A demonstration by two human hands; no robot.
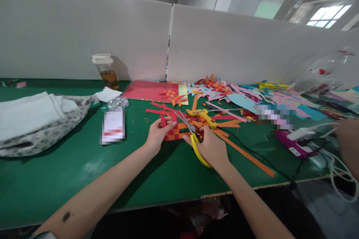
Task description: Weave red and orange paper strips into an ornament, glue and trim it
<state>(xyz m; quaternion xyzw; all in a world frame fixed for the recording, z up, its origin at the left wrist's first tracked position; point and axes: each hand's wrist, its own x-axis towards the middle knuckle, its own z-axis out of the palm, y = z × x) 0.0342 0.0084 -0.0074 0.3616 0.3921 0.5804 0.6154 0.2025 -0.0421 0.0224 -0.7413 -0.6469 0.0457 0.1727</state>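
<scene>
My left hand [157,133] pinches the left edge of a woven red and orange paper piece [174,133] held just above the green table [84,164]. My right hand [211,148] grips yellow-handled scissors [193,138], whose blades point up and left over the woven piece. Loose red and orange paper strips [224,123] lie around both hands. A yellow glue gun [203,115] rests just behind the scissors.
A patterned bag with white cloth [36,123] lies at the left. A lidded cup [105,70] stands by the white partition, near a red sheet [146,90]. Coloured paper scraps [252,95] cover the right side. A purple phone [294,147], cables and another person's arm [349,142] are at the far right.
</scene>
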